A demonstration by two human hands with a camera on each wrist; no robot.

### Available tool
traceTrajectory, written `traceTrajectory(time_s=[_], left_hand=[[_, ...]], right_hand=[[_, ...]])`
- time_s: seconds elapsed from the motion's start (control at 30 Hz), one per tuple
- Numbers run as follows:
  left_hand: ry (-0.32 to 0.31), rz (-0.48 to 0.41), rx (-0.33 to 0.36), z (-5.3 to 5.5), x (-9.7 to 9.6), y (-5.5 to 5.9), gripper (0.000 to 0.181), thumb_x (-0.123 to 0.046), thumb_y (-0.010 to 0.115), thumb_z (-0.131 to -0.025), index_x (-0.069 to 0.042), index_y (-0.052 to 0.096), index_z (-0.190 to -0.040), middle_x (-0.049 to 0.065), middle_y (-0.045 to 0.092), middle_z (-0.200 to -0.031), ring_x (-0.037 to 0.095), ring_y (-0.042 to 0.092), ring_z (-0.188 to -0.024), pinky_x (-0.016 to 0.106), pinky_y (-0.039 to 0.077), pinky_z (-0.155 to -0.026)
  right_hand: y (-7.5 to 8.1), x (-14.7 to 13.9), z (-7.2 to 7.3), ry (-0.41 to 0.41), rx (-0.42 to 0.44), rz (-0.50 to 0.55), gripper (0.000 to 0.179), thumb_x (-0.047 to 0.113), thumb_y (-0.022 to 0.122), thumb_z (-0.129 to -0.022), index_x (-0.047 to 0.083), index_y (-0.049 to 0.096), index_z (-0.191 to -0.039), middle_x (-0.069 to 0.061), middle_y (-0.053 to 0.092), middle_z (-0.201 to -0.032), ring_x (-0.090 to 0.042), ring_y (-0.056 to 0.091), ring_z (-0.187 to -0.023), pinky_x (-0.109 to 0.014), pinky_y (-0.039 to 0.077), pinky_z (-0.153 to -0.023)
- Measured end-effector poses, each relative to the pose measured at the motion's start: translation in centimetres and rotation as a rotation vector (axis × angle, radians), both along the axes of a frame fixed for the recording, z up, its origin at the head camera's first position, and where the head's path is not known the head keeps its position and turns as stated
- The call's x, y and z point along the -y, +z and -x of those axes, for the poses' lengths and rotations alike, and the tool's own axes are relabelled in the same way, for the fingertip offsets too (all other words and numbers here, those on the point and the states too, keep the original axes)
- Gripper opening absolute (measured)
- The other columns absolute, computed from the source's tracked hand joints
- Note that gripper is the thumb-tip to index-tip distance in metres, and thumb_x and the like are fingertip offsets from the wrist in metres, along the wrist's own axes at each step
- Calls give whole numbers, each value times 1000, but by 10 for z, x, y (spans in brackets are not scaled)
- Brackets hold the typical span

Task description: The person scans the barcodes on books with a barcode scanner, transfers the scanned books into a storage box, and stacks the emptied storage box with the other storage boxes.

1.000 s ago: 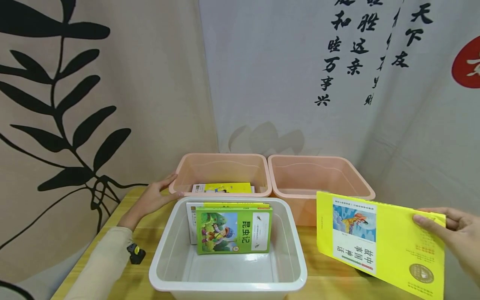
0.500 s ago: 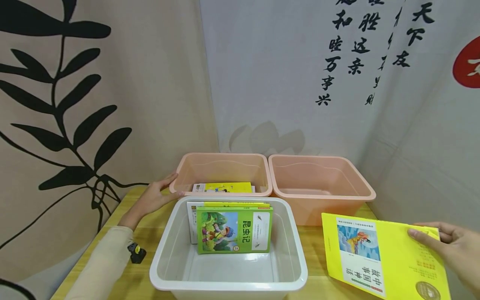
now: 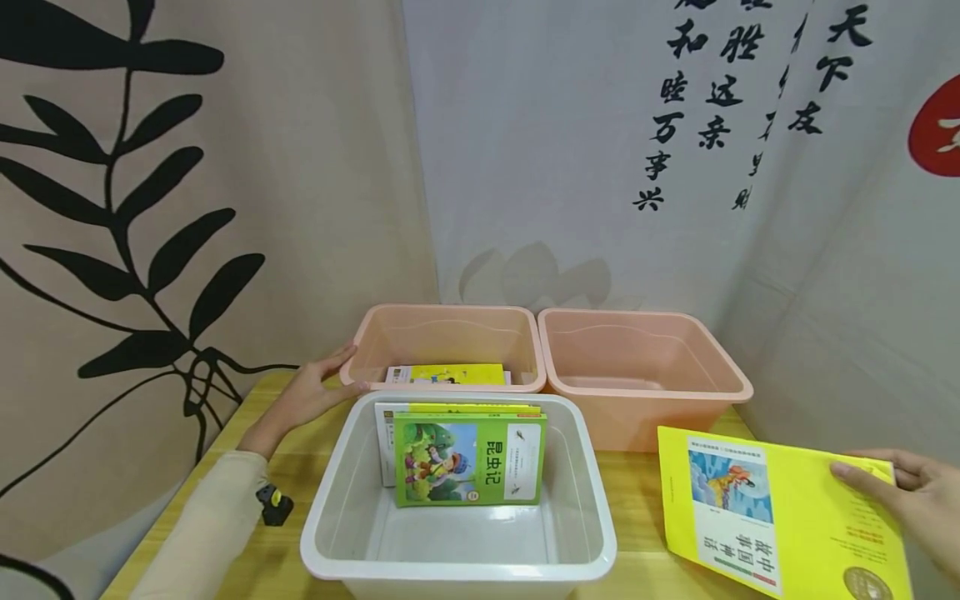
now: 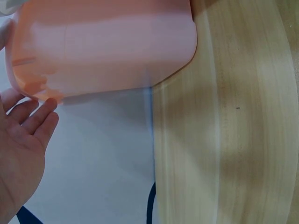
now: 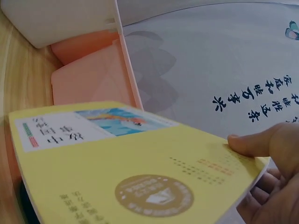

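Note:
Between thumb and fingers, my right hand (image 3: pixel 918 496) pinches one end of a yellow paperback book (image 3: pixel 817 521), tilted beside the bins on the right. Its cover has a blue picture panel, and its printed title is upside down in the head view. My left hand (image 3: pixel 309 398) touches the left end of the left pink bin (image 3: pixel 446 329), its fingers loosely extended against the outside (image 4: pixel 25 149). That bin holds at least one yellow-covered book (image 3: pixel 465 374). Inside the white bin (image 3: pixel 457 572), a green book (image 3: pixel 468 458) leans in front of a yellow-edged one (image 3: pixel 450 408).
A second pink bin (image 3: pixel 645 350) stands to the right of the first, behind the white bin; no book shows in it. Everything stands on a wooden table (image 3: pixel 637 533). Curtains with a leaf print and Chinese characters hang close behind. A black device sits on my left wrist (image 3: pixel 274 505).
My right hand has lowered the yellow book and carried it to the right, away from the pink bin's front. My left hand and the bins stay where they were.

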State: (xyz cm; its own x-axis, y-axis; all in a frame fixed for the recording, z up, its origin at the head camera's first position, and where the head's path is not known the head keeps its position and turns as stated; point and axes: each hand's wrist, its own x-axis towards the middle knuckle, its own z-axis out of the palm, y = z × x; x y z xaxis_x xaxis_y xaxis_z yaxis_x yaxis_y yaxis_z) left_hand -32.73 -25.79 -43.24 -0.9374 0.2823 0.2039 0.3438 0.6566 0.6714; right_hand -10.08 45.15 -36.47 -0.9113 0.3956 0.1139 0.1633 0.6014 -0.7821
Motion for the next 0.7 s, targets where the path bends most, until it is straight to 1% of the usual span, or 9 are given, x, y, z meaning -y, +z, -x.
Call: traceTrajectory(time_s=[0.07, 0.13, 0.17, 0.23, 0.3, 0.43, 0.6, 0.7], left_hand=[[-2, -2, 1, 0, 0, 0, 90, -54, 69, -94, -9, 30, -161, 11, 20, -169, 47, 27, -151, 67, 31, -115], [-4, -4, -1, 0, 0, 0, 89, -54, 69, -94, -9, 30, -161, 11, 20, -169, 46, 27, -151, 67, 31, -115], [-5, -4, -1, 0, 0, 0, 89, -54, 69, -94, -9, 30, -161, 11, 20, -169, 46, 26, -151, 67, 30, -115], [-5, -5, -2, 1, 1, -1, 89, -54, 69, -94, -10, 31, -161, 10, 20, -169, 46, 26, -151, 68, 30, -116], [-2, -2, -4, 1, 1, -1, 89, -55, 69, -94, -11, 31, -161, 10, 20, -169, 45, 25, -152, 68, 29, -116], [0, 0, -8, 2, 1, -1, 90, -56, 69, -93, -11, 31, -161, 9, 21, -169, 44, 26, -152, 68, 30, -115], [-9, -15, -10, 3, 1, -2, 90, -54, 70, -93, -10, 32, -160, 9, 21, -169, 44, 26, -152, 67, 30, -116], [-8, -19, -6, 3, 1, -2, 90, -54, 70, -93, -9, 32, -160, 10, 21, -169, 45, 26, -151, 67, 30, -116]], right_hand=[[1, -1, -1, 40, -56, 39, 3, 18, 71, -98, 18, 73, -99, 13, 71, -69, -19, 70, -55, -28, 58, -50], [2, -2, -3, 84, -108, 69, 29, 10, 71, -97, 38, 70, -89, 16, 71, -70, -16, 70, -54, -25, 57, -50], [3, -3, -3, 106, -129, 86, 40, 6, 70, -97, 44, 67, -86, 17, 72, -71, -15, 69, -54, -24, 57, -50], [6, -2, -2, 140, -168, 94, 44, 1, 68, -97, 44, 68, -86, 17, 72, -72, -12, 69, -55, -21, 56, -51], [10, 0, -1, 153, -180, 94, 43, 1, 67, -97, 43, 68, -87, 18, 72, -74, -11, 69, -56, -19, 56, -53], [19, 6, 3, 186, -222, 63, 40, -1, 67, -96, 38, 70, -92, 16, 73, -75, -10, 69, -58, -17, 54, -55], [32, 13, 12, 250, -290, 38, 34, -4, 67, -95, 29, 71, -98, 11, 75, -77, -10, 71, -60, -14, 53, -59], [42, 19, 19, 257, -313, 33, 28, -3, 67, -96, 24, 72, -98, 11, 76, -77, -10, 71, -60, -11, 50, -62]])
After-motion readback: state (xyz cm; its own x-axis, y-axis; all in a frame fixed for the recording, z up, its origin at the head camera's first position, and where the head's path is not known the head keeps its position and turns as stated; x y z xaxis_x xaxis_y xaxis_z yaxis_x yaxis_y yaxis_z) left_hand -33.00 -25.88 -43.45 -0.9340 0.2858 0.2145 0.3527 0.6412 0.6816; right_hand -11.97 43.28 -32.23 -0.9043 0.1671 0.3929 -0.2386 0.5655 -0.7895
